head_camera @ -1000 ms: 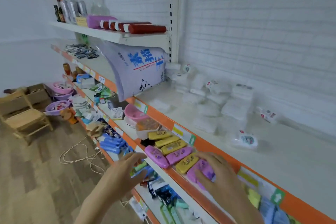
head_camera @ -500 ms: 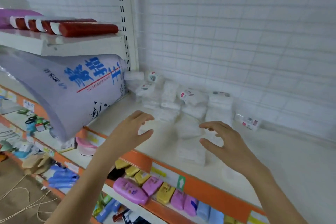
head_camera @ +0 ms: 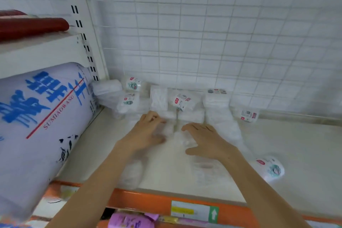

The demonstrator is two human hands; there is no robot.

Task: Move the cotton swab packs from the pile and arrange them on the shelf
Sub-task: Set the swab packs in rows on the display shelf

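Both hands are laid palm-down over the near part of the pile. The left hand (head_camera: 148, 131) is seen with fingers bent forward and loosely together, its fingertips at the near edge of a white cotton swab pack (head_camera: 167, 114); whether anything is pinched cannot be told through the blur. The right hand (head_camera: 205, 139) is spread flat, thumb out toward the left, and appears to rest on another white pack (head_camera: 182, 140) lying just between the two hands.

From the hands the pile of cotton swab packs (head_camera: 159, 98) lies directly ahead, toward the far wall grid (head_camera: 203, 42), and is packed against the back of the shelf (head_camera: 296, 153). The packs nearest the fingers are laid with their long axes running near to far, so a grasp across the short side is judged the easier one. The left hand is the nearer to the labelled packs at far left; the right hand is nearer the tall stack (head_camera: 216, 102) at far right. One labelled pack (head_camera: 269, 168) lies apart, near and right of the right forearm, and another (head_camera: 248, 115) sits alone at the back. A large printed sack (head_camera: 37, 126) bounds the shelf on the left.
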